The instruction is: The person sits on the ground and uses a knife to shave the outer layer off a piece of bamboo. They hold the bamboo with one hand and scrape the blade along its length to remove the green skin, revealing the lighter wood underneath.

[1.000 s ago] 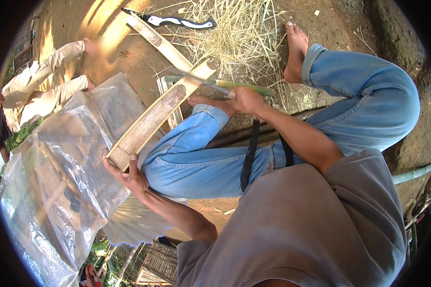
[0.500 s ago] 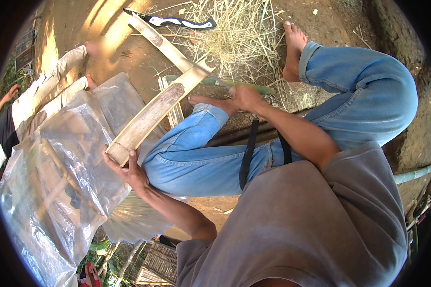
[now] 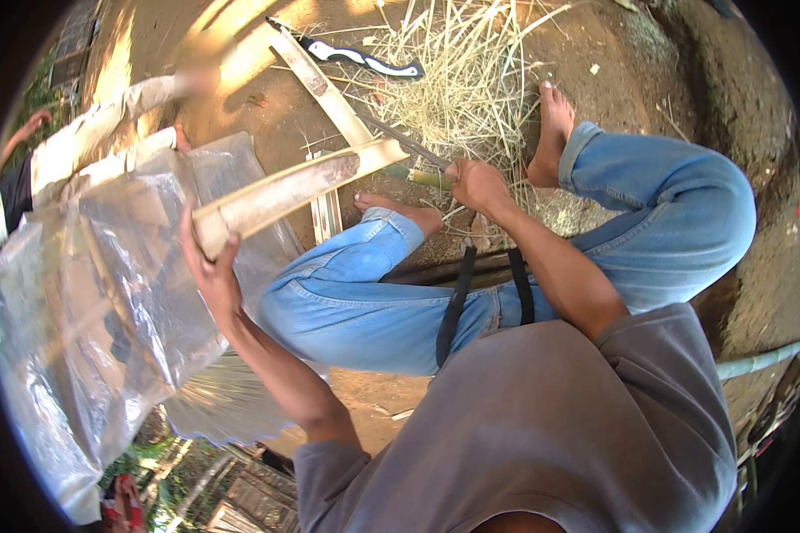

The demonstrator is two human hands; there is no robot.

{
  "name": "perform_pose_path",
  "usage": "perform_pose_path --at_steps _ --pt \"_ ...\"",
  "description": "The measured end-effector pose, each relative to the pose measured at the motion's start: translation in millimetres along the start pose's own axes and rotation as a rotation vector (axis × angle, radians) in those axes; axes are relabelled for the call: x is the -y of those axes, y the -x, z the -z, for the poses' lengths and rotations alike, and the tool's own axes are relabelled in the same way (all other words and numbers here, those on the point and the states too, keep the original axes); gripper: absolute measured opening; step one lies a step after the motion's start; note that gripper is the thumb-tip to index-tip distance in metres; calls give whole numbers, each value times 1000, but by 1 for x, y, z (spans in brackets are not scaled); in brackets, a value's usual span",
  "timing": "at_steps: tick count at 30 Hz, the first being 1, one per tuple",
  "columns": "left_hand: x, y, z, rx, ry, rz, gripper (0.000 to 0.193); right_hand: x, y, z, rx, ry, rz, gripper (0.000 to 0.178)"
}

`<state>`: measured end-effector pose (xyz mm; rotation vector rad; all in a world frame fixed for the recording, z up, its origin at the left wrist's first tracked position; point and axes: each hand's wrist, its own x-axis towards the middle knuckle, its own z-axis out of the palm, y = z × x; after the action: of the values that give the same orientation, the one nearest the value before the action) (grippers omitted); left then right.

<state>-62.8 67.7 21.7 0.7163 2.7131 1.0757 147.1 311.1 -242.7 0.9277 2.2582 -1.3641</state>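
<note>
My left hand (image 3: pixel 212 271) is closed round the near end of a split bamboo piece (image 3: pixel 280 188), its thumb on the hollow inner face. The piece slants up to the right, its far end by the knife. My right hand (image 3: pixel 480 188) grips a long, narrow, dark-bladed knife (image 3: pixel 413 148); its handle is hidden in the fist. The blade points up and left, just past the far end of the held piece. Whether the two touch, I cannot tell. Behind them, a second split bamboo length (image 3: pixel 320 84) lies on the ground.
A black-and-white-handled saw (image 3: pixel 364 60) lies beside a heap of pale shavings (image 3: pixel 453 98). More bamboo strips (image 3: pixel 326 213) lie by my foot. Clear plastic sheeting (image 3: pixel 89 284) spreads at the left, with another person's legs (image 3: pixel 107 124) beyond it. A green bamboo pole (image 3: pixel 764 358) is at the right.
My left hand has moved up and left, bringing the held bamboo piece to a flatter angle. The knife now shows more of its blade beyond the piece's end. The whole view has shifted slightly.
</note>
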Motion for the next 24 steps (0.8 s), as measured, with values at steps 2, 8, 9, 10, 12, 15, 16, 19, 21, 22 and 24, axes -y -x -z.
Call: perform_pose_path --at_steps 2,8,9,10,12,15,16,19,21,22,24 --pt "-42 -37 -19 128 128 -116 98 4 -1 12 -45 97 33 27" --pt "36 -79 -142 -227 953 221 78 -15 -15 31 -130 173 -6 29" --pt "63 -73 -178 -94 865 282 82 -17 -16 32 -133 170 5 30" --pt "100 -60 -215 -5 634 259 83 -16 -15 29 -120 168 29 32" --pt "123 -45 -268 280 197 310 91 -23 -20 27 -141 118 17 34" --pt "111 -48 -300 394 -338 245 84 -31 -19 35 -109 136 -17 35" --pt "114 -53 -304 407 -312 214 79 -32 -19 38 -98 146 -43 36" --pt "133 -59 -304 495 -325 118 65 -58 -25 18 -125 121 -24 32" --pt "124 -54 -291 630 -434 17 56 -69 -28 4 -108 111 10 31" --pt "133 -49 -288 475 -439 -94 45 -69 -29 -2 -88 71 24 31" --pt "127 -56 -269 557 -415 -61 44 -63 -27 -7 -66 -32 74 26"
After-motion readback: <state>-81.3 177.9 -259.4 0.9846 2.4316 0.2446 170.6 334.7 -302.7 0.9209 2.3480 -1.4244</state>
